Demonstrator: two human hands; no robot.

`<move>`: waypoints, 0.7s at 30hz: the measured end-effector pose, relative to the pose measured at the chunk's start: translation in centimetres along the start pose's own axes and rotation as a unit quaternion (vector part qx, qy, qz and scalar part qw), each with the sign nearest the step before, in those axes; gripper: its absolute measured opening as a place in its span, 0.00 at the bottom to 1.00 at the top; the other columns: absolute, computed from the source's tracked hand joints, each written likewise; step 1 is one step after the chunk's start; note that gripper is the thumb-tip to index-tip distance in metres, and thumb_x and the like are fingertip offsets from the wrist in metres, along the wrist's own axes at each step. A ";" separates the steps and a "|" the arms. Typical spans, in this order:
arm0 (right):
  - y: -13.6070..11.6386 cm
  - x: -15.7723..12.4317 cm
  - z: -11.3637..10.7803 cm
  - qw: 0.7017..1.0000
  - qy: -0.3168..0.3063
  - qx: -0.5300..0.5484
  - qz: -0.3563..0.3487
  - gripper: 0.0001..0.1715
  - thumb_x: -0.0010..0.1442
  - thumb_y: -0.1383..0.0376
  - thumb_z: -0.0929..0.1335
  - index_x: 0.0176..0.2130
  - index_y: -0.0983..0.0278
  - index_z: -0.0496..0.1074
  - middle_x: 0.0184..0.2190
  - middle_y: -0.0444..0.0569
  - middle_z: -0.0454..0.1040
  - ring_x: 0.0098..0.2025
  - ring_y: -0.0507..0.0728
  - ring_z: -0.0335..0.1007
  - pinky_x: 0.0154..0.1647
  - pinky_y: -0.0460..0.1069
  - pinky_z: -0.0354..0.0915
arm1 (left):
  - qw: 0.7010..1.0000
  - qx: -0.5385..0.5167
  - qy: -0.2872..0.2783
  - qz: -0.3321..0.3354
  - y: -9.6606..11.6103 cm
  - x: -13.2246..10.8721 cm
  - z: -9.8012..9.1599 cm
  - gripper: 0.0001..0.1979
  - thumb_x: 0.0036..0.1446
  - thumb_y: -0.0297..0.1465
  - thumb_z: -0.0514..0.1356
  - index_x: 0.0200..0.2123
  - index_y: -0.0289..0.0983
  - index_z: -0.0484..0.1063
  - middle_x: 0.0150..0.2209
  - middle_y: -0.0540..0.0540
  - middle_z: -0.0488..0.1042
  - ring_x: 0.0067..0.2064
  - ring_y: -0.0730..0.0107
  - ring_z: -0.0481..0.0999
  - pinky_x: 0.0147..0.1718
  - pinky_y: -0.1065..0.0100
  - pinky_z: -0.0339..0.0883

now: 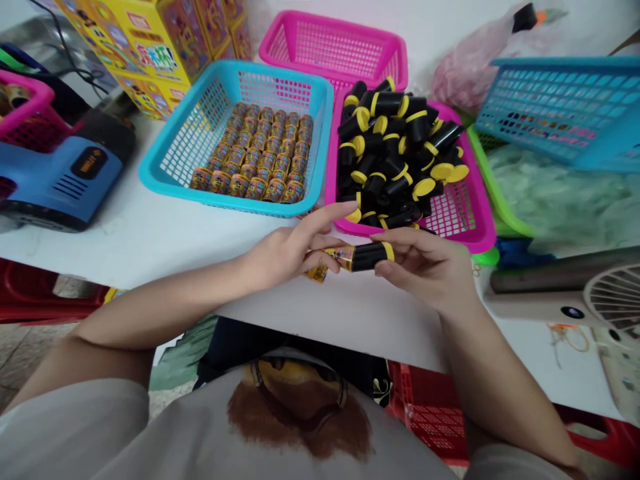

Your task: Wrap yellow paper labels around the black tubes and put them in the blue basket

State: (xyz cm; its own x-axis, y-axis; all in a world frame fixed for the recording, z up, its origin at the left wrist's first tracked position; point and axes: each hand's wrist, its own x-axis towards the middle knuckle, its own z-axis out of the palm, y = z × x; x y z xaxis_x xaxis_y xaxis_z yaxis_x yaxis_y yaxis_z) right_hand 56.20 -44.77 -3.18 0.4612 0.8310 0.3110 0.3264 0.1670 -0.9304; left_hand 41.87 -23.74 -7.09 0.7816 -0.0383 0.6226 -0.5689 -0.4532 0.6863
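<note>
Over the front part of the table, my right hand (430, 267) grips a small black canister (369, 257) with a yellow lid, thumb below and fingers above, the lid end towards its palm. My left hand (295, 257) pinches a colourful printed sleeve (343, 255) at the canister's other end, index finger stretched out above. The sleeve meets or covers that end; how far it reaches over the black body is partly hidden by the fingers. Another bit of yellow printed film (317, 273) shows beneath the left fingers. Just beyond, a pink basket (487, 230) holds many loose black canisters (395, 147).
A blue basket (150, 175) at the back left holds rows of printed canisters (260, 153). Blue heat gun (70, 177) lies at far left, near yellow printed boxes (160, 47). On the right are a tilted blue basket (565, 110), clear plastic film (565, 193) and a fan (615, 293).
</note>
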 end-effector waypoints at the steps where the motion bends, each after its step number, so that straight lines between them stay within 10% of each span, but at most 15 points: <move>1: 0.1 0.0 0.0 1.000 0.002 -0.009 -0.012 0.18 0.58 0.67 0.79 0.48 0.53 0.83 0.38 0.44 0.83 0.34 0.51 0.79 0.35 0.47 0.78 | 1.000 0.008 0.005 0.003 0.3 0.1 0.0 0.35 0.72 0.33 0.61 0.75 0.52 0.49 0.51 0.48 0.85 0.48 0.64 0.88 0.49 0.65 0.82; 13: 0.9 -0.6 1.8 0.999 -0.011 0.025 0.042 0.19 0.54 0.57 0.82 0.46 0.54 0.84 0.42 0.46 0.84 0.37 0.53 0.80 0.39 0.51 0.80 | 0.998 0.042 -0.023 -0.035 2.0 0.2 0.7 0.38 0.65 0.33 0.68 0.71 0.44 0.54 0.54 0.42 0.82 0.52 0.62 0.86 0.48 0.68 0.83; 21: 0.0 -0.8 3.1 0.990 0.045 0.012 0.131 0.24 0.49 0.51 0.83 0.42 0.59 0.83 0.37 0.47 0.86 0.37 0.56 0.83 0.41 0.52 0.81 | 0.952 0.266 -0.048 0.146 0.2 -1.2 0.7 0.19 0.70 0.28 0.61 0.63 0.41 0.70 0.51 0.39 0.82 0.56 0.60 0.83 0.58 0.59 0.78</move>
State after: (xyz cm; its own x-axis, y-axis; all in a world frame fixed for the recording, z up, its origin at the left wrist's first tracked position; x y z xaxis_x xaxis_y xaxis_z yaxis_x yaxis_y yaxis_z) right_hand 53.32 -43.78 -4.03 0.5990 0.7973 0.0739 0.1664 -0.0337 -0.9855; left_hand 40.95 -24.46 -7.97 0.6444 -0.3022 0.7024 -0.5762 -0.7958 0.1863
